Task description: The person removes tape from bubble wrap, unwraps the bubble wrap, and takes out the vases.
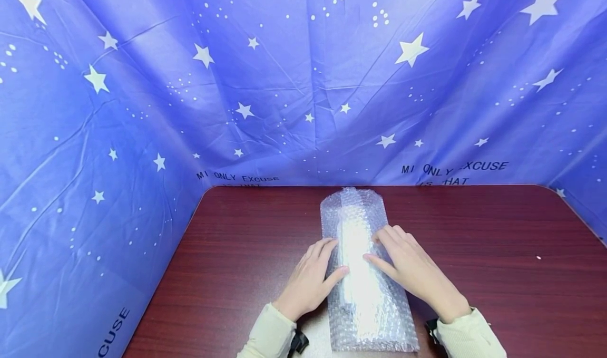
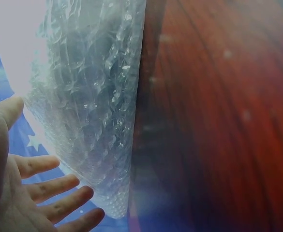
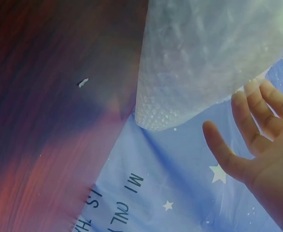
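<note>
A long bubble-wrap package (image 1: 353, 205) lies lengthwise on the dark red table, its middle bright with glare. What is inside it is hidden. My left hand (image 1: 310, 276) rests at its left side, the thumb and fingertips on the wrap. From the right, my right hand (image 1: 414, 265) touches the upper middle of the package with its fingers spread. The left wrist view has the fingers of the left hand (image 2: 49, 193) loosely extended along the bubble wrap (image 2: 93, 96). Likewise, in the right wrist view, the right hand (image 3: 257, 125) reaches against the wrap (image 3: 199, 63) with extended fingers.
The wood-grain table (image 1: 246, 231) has rounded far corners. Blue fabric (image 1: 284, 84) with white stars hangs behind it and along both sides. A small white scrap (image 1: 538, 258) lies on the tabletop to the right.
</note>
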The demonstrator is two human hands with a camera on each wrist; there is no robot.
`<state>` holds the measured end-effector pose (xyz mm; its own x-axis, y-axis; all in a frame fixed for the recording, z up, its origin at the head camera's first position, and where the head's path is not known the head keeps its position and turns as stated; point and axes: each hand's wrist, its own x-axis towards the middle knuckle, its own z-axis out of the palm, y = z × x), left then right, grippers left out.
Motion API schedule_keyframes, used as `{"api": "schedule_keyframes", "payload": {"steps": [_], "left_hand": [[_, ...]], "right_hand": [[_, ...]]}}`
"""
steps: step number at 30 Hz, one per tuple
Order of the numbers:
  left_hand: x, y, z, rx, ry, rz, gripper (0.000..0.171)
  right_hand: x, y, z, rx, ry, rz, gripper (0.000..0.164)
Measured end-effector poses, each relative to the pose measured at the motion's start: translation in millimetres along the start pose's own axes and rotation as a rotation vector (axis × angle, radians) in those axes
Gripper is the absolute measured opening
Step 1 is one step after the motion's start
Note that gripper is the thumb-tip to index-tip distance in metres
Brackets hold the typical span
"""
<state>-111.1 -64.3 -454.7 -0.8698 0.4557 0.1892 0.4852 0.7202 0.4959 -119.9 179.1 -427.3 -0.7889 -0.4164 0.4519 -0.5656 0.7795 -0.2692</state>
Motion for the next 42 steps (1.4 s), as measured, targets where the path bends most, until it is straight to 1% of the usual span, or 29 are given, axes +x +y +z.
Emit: {"api": "schedule_keyframes", "payload": {"steps": [9,17,24,28,33,38,42], "left_hand": [[0.3,-0.3,-0.4,0.007,-0.015,-0.007,0.067],[0.5,-0.3,-1.4,0.003,-0.003,0.007,0.067],[0.6,-0.4,-1.5,0.007,-0.006,0.005,0.067],[0.5,-1.1,-1.0,0.009,-0.015,0.002,0.067],[0.9,-2.8,-1.4,0.027,-0.008,0.019,0.066],[1.0,-2.4,-2.3,0.043,-0.007,0.024,0.067],[1.3,-0.4,-4.1,0.054,-0.003,0.021,0.068]], "right_hand": [[0.4,-0.9,-0.7,-0.008,0.012,-0.008,0.027],[1.5,-1.4,-0.2,-0.004,0.035,-0.028,0.028],[2.5,-1.2,-0.5,-0.004,0.074,-0.055,0.03],[2.6,-0.6,-1.5,0.012,0.095,-0.052,0.031],[3.9,1.3,-1.6,0.007,0.114,-0.051,0.028],[3.9,3.2,-0.4,0.002,0.109,-0.048,0.029],[4.4,3.1,0.3,0.027,0.1,-0.035,0.029]]}}
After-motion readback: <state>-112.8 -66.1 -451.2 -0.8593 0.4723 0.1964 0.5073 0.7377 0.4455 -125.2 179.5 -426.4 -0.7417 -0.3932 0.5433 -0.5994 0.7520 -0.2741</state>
